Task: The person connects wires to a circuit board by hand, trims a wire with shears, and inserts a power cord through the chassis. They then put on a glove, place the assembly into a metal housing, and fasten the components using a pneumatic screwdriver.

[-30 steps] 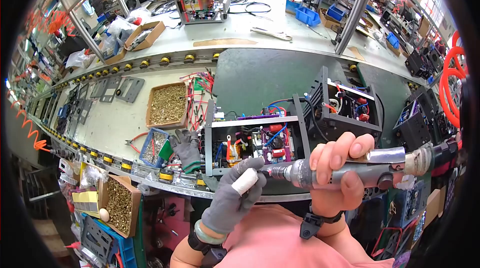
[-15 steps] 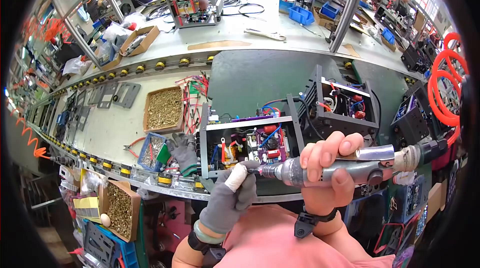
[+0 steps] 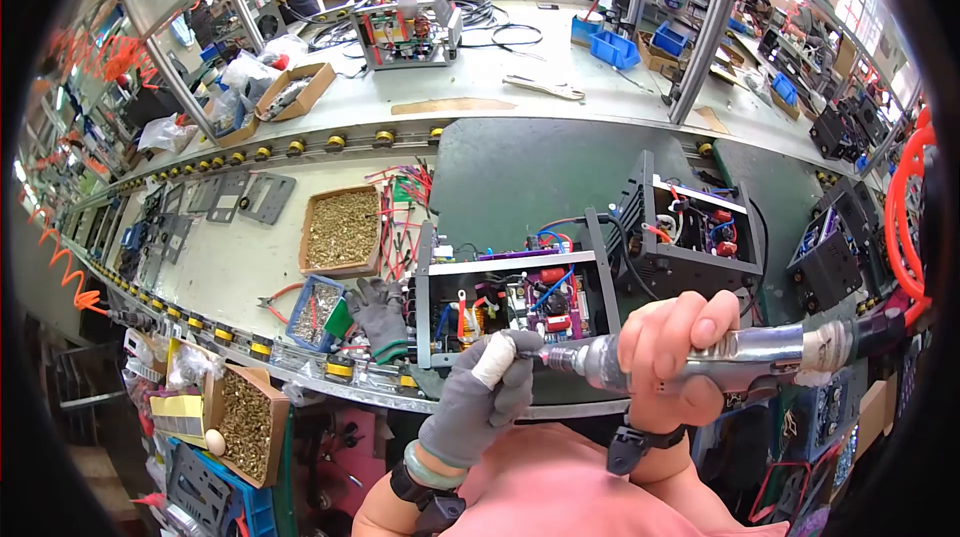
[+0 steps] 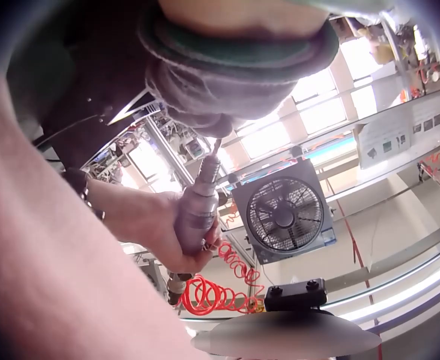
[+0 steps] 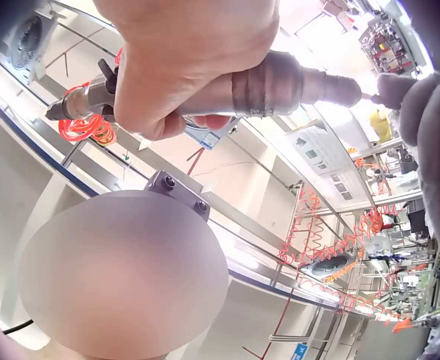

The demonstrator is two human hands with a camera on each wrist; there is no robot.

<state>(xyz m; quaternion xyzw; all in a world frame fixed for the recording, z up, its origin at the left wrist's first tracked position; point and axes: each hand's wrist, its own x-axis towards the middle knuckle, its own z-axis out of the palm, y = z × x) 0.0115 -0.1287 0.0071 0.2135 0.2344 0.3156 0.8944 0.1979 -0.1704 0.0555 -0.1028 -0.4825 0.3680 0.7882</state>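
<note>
A bare right hand point(image 3: 675, 347) grips a grey pneumatic screwdriver point(image 3: 598, 365), held level with its bit pointing left. Opposite it, the left hand point(image 3: 465, 415), in a grey glove with white tape round one finger, pinches at the end of the bit point(image 5: 368, 96). Those fingers hide the bit's tip, so I cannot tell whether a screw sits there. Just beyond both hands stands an open device chassis point(image 3: 505, 273) with circuit boards, wires and red parts inside. In the left wrist view the screwdriver point(image 4: 197, 206) points up toward the gloved fingers point(image 4: 205, 120).
A second open chassis point(image 3: 690, 257) stands to the right. Left of the work lie a loose grey glove point(image 3: 380, 322), a blue bin point(image 3: 307, 342) of small parts, a cardboard tray point(image 3: 342, 273) of brass-coloured pieces and red wires. A coiled red air hose point(image 3: 905, 227) hangs at right.
The left hand's fingers have turned upward and closed in at the bit's end. The screwdriver has rolled slightly in the right hand, its silver lever nearer the body. The head view shifted a little.
</note>
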